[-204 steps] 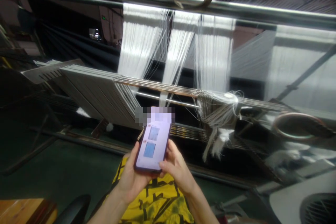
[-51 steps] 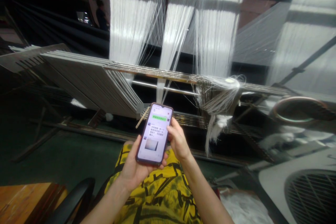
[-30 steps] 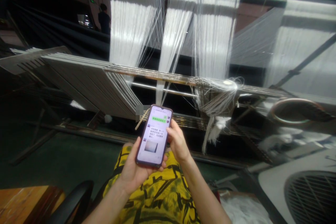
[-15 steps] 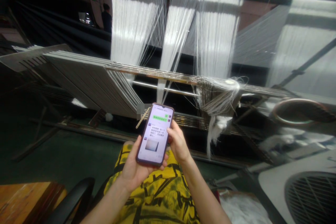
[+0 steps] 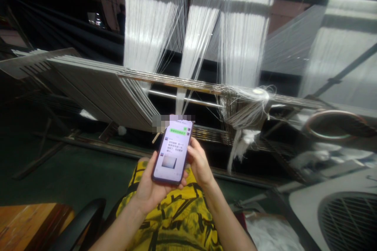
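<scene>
A smartphone (image 5: pixel 172 152) with a lit chat screen is held over my lap, tilted a little to the right. My left hand (image 5: pixel 151 186) cradles its lower end, thumb along the left edge and fingertips showing past the right edge. At the phone's right side my right hand (image 5: pixel 200 161) grips the edge, with the thumb at the screen's border and the other fingers partly hidden. A thin pale stick (image 5: pixel 156 137) pokes out beside the phone's upper left; what it belongs to is hidden. Blurred blocks cover the phone's top.
White threads (image 5: pixel 150 27) hang in sheets before me. Metal rails (image 5: pixel 182 82) cross below them, carrying grey slatted frames (image 5: pixel 100 90) and a knotted thread bundle (image 5: pixel 250 106). A wooden surface (image 5: pixel 26 225) is at lower left, a white fan-grilled unit (image 5: pixel 309 200) at lower right.
The phone and both hands have shifted very slightly left in view, with the grip unchanged. A distant person at the upper left shows less clearly now.
</scene>
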Demonstrator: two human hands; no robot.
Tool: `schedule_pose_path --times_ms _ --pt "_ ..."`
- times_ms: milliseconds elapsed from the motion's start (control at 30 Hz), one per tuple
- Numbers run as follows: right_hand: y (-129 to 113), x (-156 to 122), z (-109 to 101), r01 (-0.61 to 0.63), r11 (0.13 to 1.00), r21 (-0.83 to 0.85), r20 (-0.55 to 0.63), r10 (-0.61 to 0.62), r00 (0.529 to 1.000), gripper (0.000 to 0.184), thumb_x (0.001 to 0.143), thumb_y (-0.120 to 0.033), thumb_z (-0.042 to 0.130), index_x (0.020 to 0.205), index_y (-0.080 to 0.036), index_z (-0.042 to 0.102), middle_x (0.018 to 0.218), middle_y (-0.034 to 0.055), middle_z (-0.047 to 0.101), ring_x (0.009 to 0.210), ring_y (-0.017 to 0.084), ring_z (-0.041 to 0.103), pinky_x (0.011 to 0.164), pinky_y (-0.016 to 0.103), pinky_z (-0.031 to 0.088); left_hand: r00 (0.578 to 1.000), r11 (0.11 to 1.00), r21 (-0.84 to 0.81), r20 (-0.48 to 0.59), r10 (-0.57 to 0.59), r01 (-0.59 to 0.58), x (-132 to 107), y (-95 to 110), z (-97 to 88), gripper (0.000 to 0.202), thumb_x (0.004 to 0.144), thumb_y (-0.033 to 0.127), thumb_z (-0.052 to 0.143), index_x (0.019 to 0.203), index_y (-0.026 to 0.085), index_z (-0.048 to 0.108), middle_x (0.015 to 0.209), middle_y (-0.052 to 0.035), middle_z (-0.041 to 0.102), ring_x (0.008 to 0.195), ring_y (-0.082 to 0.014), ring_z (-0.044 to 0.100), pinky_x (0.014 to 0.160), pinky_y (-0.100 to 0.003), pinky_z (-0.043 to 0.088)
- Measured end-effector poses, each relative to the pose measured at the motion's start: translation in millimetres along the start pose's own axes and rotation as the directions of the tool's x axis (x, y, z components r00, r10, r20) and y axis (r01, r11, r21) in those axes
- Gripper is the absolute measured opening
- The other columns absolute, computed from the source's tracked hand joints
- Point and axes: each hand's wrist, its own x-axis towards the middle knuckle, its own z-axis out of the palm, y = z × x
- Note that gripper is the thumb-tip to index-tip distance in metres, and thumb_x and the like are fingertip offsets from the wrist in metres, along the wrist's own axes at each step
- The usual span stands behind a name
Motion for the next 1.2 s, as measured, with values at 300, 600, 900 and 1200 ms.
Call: schedule_pose_path --times_ms 300,600,900,1200 --pt "-1.3 -4.3 -1.0 -0.030 0.999 -0.014 -0.019 0.030 0.999 0.025 0.083 -0.031 0.054 0.106 -0.021 0.056 0.095 0.0018 0.064 0.079 0.017 0.061 0.066 0.024 0.047 1.000 1.000 0.027 0.012 0.003 -0.003 0.7 -1.6 -0.8 0.065 0.084 0.058 0.029 0.102 0.006 0.064 0.081 -0.0181 0.068 0.073 -0.0269 0.064 0.066 -0.034 0.046" --pt "-1.5 -7.7 -1.8 -0.043 0.999 -0.016 0.006 0.043 0.999 0.026 0.083 -0.033 0.054 0.106 -0.021 0.058 0.091 0.0017 0.064 0.072 0.014 0.058 0.062 0.023 0.045 1.000 1.000 0.020 -0.020 -0.002 0.002 0.9 -2.0 -0.8 0.064 0.082 0.059 0.034 0.102 0.006 0.063 0.081 -0.0178 0.067 0.073 -0.0275 0.064 0.066 -0.034 0.045" --pt "-3.3 -8.6 -1.1 -0.068 0.997 -0.031 0.010 0.068 0.998 0.027 0.082 -0.035 0.054 0.105 -0.020 0.057 0.091 0.0019 0.064 0.068 0.014 0.057 0.059 0.023 0.044 1.000 1.000 0.021 -0.028 0.006 -0.005 0.9 -2.6 -1.4 0.062 0.082 0.059 0.036 0.102 0.006 0.063 0.080 -0.0173 0.067 0.074 -0.0275 0.064 0.066 -0.034 0.046" --pt "-5.3 -10.4 -0.6 -0.066 0.998 -0.021 0.014 0.066 0.998 0.027 0.082 -0.034 0.056 0.104 -0.020 0.057 0.088 0.0009 0.064 0.069 0.014 0.058 0.061 0.023 0.045 1.000 1.000 0.028 -0.025 0.011 -0.010 0.6 -2.6 -1.6 0.062 0.083 0.058 0.033 0.101 0.006 0.063 0.081 -0.0179 0.068 0.074 -0.0269 0.064 0.066 -0.034 0.046"
